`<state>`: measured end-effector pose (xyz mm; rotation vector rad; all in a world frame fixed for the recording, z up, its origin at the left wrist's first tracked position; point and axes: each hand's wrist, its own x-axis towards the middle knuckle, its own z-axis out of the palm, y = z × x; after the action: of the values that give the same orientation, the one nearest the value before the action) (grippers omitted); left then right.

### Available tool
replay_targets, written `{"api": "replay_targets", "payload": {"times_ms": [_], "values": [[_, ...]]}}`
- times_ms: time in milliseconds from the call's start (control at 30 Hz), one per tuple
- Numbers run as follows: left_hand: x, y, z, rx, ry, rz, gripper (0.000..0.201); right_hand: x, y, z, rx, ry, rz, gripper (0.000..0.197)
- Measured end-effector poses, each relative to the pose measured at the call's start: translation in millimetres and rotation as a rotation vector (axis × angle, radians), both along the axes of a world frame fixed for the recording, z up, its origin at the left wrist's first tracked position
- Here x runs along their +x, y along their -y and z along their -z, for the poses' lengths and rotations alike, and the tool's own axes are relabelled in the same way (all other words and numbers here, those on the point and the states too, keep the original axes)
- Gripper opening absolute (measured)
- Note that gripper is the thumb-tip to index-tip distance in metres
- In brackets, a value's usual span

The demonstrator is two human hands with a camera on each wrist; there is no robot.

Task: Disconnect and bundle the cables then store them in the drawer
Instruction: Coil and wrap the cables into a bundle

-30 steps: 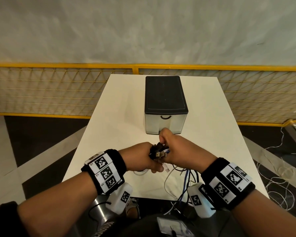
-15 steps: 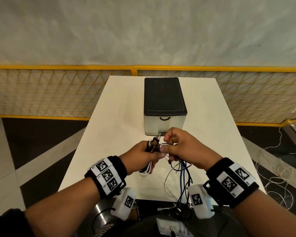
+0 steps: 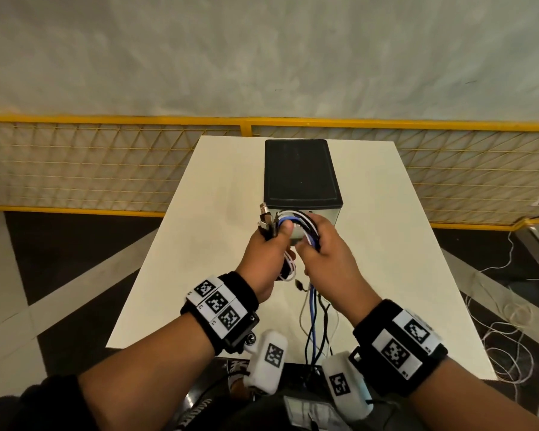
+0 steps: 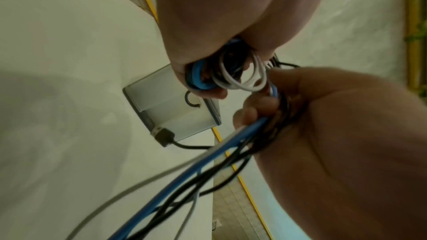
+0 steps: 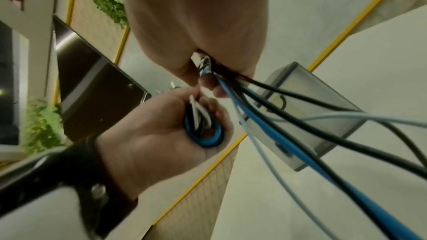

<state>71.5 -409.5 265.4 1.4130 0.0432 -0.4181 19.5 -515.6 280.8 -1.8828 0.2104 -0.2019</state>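
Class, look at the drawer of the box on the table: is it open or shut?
Shut. In the left wrist view the drawer front sits flush with the box, handle facing out; both hands hold cables in front of it.

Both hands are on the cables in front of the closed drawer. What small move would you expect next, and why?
Probably another wrap: the right hand carries the cables round the coil in the left hand. The left grips only a small coil with plugs sticking up, and long blue, black and white tails hang off the table edge. The drawer looks shut, so storing seems premature.
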Motion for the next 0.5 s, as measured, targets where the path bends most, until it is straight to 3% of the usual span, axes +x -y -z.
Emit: {"api": "replay_targets", "payload": {"times_ms": [167,300,500], "values": [[-1,1,-4,-0.135,-0.121,0.094,0.042,4,-5,-5,-0.046,-0.075,-0.134,0.071],[-2,-2,-8,-0.166,-0.073,0.234,0.070,3,-7,-1,0.031,-0.090,-0.233,0.090],[2,-7,-9,-0.241,-0.077,0.315,0.051,-7,-7,-4,0.461,-0.090,-0.409,0.118]]}}
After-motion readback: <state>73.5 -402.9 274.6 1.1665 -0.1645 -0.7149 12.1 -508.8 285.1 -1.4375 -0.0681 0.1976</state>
